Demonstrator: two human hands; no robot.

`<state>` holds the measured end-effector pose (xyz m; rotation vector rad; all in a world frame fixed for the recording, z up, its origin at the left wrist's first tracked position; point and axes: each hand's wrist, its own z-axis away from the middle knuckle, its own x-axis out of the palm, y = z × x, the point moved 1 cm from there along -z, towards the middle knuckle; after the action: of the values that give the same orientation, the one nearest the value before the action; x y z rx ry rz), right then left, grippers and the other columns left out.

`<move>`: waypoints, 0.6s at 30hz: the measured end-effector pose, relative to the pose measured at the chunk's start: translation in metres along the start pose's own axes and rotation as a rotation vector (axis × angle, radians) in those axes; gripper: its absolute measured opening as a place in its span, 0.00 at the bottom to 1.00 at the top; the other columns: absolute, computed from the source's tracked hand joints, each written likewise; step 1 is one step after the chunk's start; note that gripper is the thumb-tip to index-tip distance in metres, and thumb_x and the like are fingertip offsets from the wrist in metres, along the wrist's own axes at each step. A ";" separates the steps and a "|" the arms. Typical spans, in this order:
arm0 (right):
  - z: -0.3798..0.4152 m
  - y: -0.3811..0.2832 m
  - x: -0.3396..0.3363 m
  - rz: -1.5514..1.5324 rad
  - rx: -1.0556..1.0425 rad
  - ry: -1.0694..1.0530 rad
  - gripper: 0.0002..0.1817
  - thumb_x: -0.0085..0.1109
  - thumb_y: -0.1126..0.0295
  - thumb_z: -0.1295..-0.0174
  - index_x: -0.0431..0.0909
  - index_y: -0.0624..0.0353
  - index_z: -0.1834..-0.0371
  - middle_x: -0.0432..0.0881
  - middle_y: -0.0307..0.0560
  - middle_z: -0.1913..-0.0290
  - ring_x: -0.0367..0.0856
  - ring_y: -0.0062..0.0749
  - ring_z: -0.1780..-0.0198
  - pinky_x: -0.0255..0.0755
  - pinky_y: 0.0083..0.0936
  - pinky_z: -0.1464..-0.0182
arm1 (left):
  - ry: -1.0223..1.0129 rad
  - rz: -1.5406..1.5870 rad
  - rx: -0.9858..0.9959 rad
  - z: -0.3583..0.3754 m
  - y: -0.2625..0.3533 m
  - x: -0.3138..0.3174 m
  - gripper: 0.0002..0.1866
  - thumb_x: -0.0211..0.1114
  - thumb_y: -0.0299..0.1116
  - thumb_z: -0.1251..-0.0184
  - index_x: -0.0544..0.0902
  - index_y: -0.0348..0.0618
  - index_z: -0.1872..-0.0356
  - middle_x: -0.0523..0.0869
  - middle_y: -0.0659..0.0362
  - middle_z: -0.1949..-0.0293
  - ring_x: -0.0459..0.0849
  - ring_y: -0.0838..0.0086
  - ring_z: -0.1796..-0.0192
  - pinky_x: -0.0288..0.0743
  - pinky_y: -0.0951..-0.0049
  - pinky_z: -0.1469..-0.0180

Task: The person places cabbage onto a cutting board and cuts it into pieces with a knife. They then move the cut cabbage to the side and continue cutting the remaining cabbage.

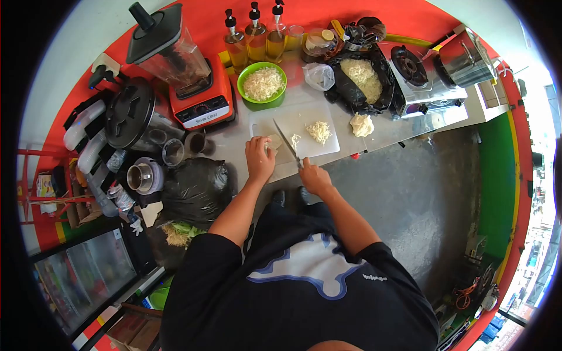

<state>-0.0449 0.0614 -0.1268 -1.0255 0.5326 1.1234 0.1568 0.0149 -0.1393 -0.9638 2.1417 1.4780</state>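
White cutting board lies near the counter's front edge, within easy reach of both arms, presumably why it sits there. Left hand is at the board's left end, fingers bent down over a pale, flat piece, likely steadying it; whether they pinch it or only press, cannot tell. Right hand, at the board's near edge, is closed round the handle of a knife. Blade slants across the board, tip away from the body and leftward, between the pale piece and a few loose shreds; whether the edge touches the board, cannot tell. Larger heap of shreds on the board's right half, apart from the blade, probably to leave cutting room. Green bowl of pale shreds stands just beyond the board's far left corner, seemingly for a short transfer. Off the board's right end: a pale lump; beyond it, an open black bag holding more pale shreds.
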 end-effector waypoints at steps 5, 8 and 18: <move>-0.005 0.023 -0.010 0.000 0.062 0.038 0.19 0.48 0.55 0.26 0.63 0.60 0.45 0.85 0.72 0.57 0.83 0.71 0.53 0.75 0.61 0.50 | -0.184 -0.104 0.037 0.014 -0.004 -0.010 0.12 0.68 0.25 0.42 0.85 0.45 0.56 0.82 0.59 0.53 0.78 0.57 0.46 0.71 0.57 0.44; -0.008 0.033 -0.026 -0.008 0.076 0.069 0.19 0.47 0.58 0.28 0.64 0.61 0.45 0.85 0.71 0.55 0.84 0.69 0.52 0.76 0.59 0.48 | -0.223 -0.112 0.042 0.020 -0.002 -0.010 0.11 0.70 0.27 0.42 0.87 0.46 0.57 0.84 0.58 0.56 0.79 0.57 0.49 0.72 0.57 0.45; -0.008 0.066 -0.037 -0.076 -0.116 0.068 0.20 0.50 0.56 0.27 0.64 0.60 0.45 0.84 0.74 0.57 0.81 0.73 0.52 0.72 0.62 0.49 | -0.391 -0.052 0.016 0.022 0.022 0.013 0.09 0.70 0.30 0.40 0.85 0.43 0.59 0.85 0.57 0.64 0.81 0.57 0.52 0.75 0.58 0.47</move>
<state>-0.1186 0.0414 -0.1277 -1.1785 0.4827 1.0649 0.1298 0.0355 -0.1412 -0.6536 1.8300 1.4800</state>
